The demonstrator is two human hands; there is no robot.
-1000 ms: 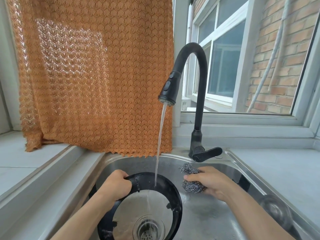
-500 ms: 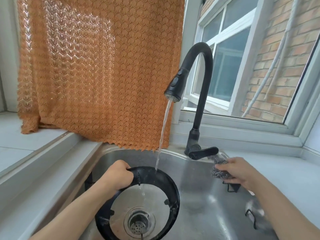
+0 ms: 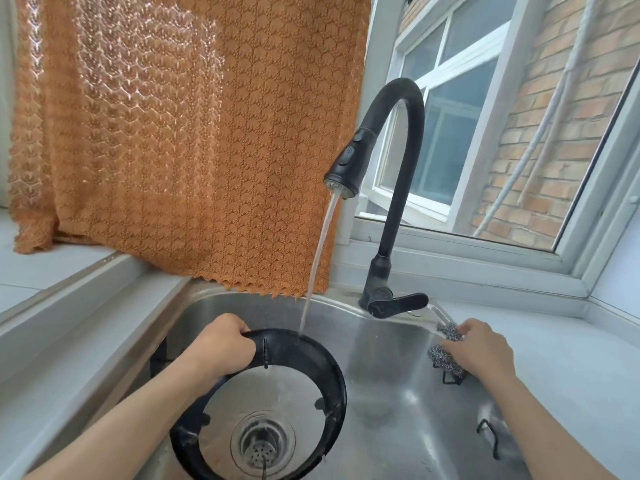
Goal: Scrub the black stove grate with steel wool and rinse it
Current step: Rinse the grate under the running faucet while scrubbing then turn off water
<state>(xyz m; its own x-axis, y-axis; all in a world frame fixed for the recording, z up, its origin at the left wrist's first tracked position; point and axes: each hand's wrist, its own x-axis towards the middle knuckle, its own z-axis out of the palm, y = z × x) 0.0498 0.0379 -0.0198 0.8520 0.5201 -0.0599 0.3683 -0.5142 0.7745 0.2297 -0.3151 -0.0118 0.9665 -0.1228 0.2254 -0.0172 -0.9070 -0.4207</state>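
Rinsing stage of the grate-cleaning task, as judged from the scene. The round black metal stove grate [image 3: 277,403] is held tilted inside the stainless steel sink [image 3: 398,393], its ring standing above the perforated metal drain strainer [image 3: 261,445]. A thin stream of water [image 3: 317,265] from the black gooseneck tap [image 3: 391,188] is seen to land on the upper rim of the grate.

The left hand [image 3: 221,348] is closed round the upper left rim of the grate, the fingers curled over its edge, so that the ring is kept steady under the flow. The right hand [image 3: 479,351] is placed well apart from the grate, at the right rim of the sink where it meets the pale grey desk [image 3: 571,368]; the grey wad of steel wool [image 3: 441,355] is gripped under its curled fingers. Whether the wool is pressed on the rim or only carried there cannot be told.

The scrubbing is judged to be largely done, since the wool is kept away from the grate. The next move is judged to call for the ring to be turned under the stream so that every part of its rim is rinsed, with the grip kept firm on wet metal. An orange lace curtain [image 3: 187,133] hangs behind the sink
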